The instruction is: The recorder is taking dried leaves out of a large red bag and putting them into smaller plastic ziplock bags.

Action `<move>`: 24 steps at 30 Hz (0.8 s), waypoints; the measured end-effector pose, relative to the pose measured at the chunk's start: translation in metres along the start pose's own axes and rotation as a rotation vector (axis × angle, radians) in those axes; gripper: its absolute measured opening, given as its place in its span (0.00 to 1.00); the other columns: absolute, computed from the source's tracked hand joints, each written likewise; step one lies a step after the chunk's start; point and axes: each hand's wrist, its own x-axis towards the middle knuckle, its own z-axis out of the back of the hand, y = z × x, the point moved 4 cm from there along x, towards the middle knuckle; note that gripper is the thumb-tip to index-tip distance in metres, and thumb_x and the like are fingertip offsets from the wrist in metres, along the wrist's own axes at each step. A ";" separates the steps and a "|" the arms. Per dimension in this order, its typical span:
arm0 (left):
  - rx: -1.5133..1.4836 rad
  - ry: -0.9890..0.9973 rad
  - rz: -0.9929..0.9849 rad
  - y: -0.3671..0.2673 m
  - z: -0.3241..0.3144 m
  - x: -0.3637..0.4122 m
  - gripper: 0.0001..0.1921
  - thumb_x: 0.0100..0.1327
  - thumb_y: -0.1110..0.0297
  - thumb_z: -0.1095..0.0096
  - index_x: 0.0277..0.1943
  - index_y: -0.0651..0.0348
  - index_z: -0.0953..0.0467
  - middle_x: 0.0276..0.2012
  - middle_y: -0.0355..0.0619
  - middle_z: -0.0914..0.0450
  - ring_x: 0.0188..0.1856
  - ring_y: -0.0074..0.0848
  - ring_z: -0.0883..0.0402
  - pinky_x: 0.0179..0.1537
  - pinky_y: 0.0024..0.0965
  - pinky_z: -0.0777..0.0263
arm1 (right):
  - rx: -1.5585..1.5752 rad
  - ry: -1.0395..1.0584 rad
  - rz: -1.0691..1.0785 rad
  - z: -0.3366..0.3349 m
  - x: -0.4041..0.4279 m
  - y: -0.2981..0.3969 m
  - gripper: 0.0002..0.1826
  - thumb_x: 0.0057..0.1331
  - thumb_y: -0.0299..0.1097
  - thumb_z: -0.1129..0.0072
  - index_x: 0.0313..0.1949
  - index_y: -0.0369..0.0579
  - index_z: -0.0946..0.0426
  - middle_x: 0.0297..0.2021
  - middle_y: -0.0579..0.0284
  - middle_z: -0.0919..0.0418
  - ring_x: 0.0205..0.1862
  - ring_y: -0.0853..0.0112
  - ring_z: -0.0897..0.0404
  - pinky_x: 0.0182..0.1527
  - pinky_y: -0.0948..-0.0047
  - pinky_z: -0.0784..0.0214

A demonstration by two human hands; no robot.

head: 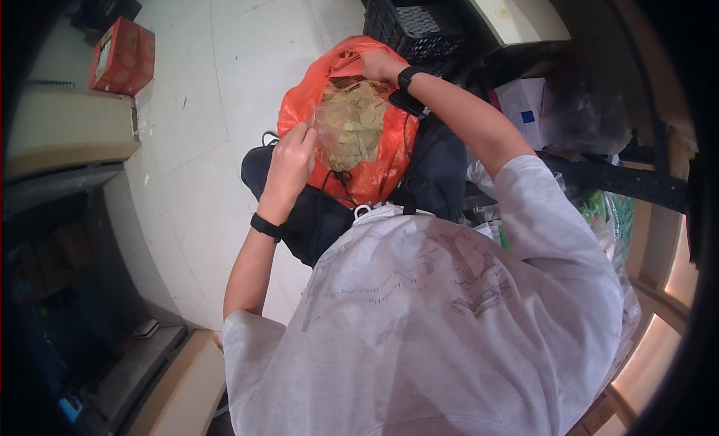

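An orange-red plastic bag [300,99] rests open between my knees. Inside it lies a heap of dry, pale green leaves [359,127], with some browner ones toward the far side. My left hand [295,158] pinches a small clear plastic bag [328,121] over the near left of the leaves; what that clear bag contains cannot be made out. At the far right rim, my right hand [382,64] has its fingers on the orange-red bag's edge, and the fingertips are partly hidden. Black bands circle both my wrists.
A black plastic crate [393,28] stands just beyond the bag, beside a pale tabletop [519,14]. To the right are a white box [521,107] and bagged goods on a dark rack [618,175]. A red patterned box [126,57] sits far left, across the tiled floor [185,183].
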 end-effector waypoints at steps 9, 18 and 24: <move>-0.118 0.047 -0.075 -0.030 -0.010 0.009 0.08 0.58 0.82 0.38 0.41 0.66 0.25 0.36 0.53 0.26 0.38 0.46 0.19 0.41 0.45 0.22 | -0.046 0.123 -0.130 -0.075 -0.031 -0.065 0.19 0.61 0.36 0.39 0.43 0.32 0.14 0.44 0.30 0.14 0.49 0.42 0.14 0.51 0.50 0.21; -0.193 0.035 -0.104 -0.053 -0.011 -0.007 0.08 0.57 0.82 0.37 0.39 0.68 0.26 0.36 0.53 0.26 0.37 0.44 0.19 0.39 0.44 0.23 | -0.016 0.633 -0.228 -0.075 -0.035 -0.081 0.26 0.67 0.47 0.39 0.53 0.34 0.15 0.51 0.35 0.14 0.53 0.47 0.15 0.56 0.54 0.23; -0.147 0.097 -0.102 -0.055 -0.017 -0.012 0.09 0.56 0.78 0.38 0.41 0.67 0.25 0.41 0.52 0.24 0.45 0.42 0.17 0.48 0.40 0.20 | -0.089 0.508 -0.106 -0.072 -0.037 -0.100 0.25 0.73 0.48 0.40 0.55 0.36 0.18 0.50 0.37 0.14 0.54 0.47 0.15 0.58 0.52 0.25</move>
